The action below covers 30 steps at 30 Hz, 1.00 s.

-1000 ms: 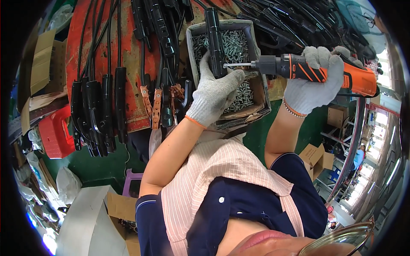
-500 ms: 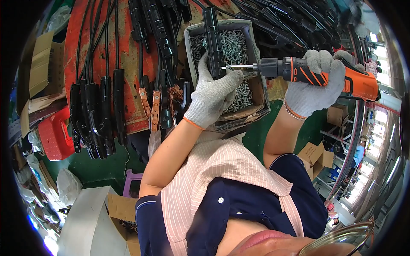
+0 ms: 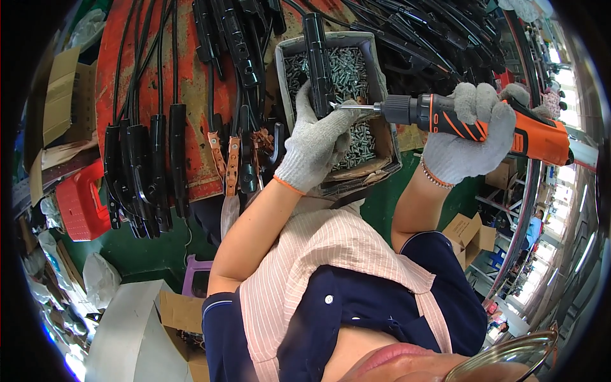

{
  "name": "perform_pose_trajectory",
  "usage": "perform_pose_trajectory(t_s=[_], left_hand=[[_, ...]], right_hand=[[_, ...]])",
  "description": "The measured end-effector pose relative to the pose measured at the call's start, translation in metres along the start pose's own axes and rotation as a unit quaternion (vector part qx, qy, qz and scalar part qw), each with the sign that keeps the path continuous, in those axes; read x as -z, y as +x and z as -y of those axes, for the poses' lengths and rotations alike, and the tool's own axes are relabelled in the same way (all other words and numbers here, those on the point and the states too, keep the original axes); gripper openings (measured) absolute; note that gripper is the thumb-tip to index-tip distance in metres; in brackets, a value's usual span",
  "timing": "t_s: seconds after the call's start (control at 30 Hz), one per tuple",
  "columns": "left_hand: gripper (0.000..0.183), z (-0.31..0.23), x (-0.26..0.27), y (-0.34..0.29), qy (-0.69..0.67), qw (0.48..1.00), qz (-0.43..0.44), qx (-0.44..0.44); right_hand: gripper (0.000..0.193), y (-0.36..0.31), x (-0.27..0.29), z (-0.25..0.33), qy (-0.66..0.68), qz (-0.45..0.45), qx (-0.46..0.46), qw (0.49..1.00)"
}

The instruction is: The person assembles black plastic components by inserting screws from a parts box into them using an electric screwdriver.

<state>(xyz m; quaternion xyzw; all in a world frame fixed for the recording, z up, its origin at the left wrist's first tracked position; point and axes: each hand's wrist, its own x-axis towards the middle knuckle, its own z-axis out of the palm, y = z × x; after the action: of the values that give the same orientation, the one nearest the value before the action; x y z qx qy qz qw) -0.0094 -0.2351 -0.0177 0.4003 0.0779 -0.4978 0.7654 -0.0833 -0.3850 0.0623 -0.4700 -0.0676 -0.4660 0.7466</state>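
My gloved left hand is closed round the lower end of a black handle, a long plastic piece held upright over a box of screws. Its thumb and fingers are by a small screw at the handle's side. In my gloved right hand is an orange and black cordless screwdriver, lying nearly level. The driver's thin bit points left and its tip is at the screw. Loose silver screws fill much of the box beneath.
Several black handles with cables hang over the left edge of the worn red table. Copper-coloured clamp parts lie left of my left hand. More black handles are piled at the back right. A red plastic stool stands at the left.
My right hand and the screwdriver have shifted slightly right and down, with the driver's rear end dipping. My left hand stays almost in place, still holding the black handle.
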Motion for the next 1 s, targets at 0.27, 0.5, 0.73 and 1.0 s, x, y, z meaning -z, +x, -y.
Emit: perform_pose_trajectory(t_s=[0.27,0.5,0.73,1.0], left_hand=[[0.067,0.005,0.005,0.003,-0.011,1.000,0.002,-0.005],[0.072,0.003,0.003,0.002,0.001,1.000,-0.006,-0.002],[0.073,0.006,0.005,0.005,-0.008,1.000,-0.007,-0.017],[0.079,0.003,0.005,0.003,-0.013,1.000,0.011,-0.001]], right_hand=[[0.038,-0.006,-0.003,-0.004,-0.021,-0.014,0.021,0.999],[0.043,0.006,-0.016,-0.003,-0.074,0.043,0.031,0.996],[0.046,0.017,-0.026,-0.012,-0.095,0.057,0.029,0.993],[0.030,0.013,-0.038,-0.008,-0.099,0.037,-0.004,0.994]])
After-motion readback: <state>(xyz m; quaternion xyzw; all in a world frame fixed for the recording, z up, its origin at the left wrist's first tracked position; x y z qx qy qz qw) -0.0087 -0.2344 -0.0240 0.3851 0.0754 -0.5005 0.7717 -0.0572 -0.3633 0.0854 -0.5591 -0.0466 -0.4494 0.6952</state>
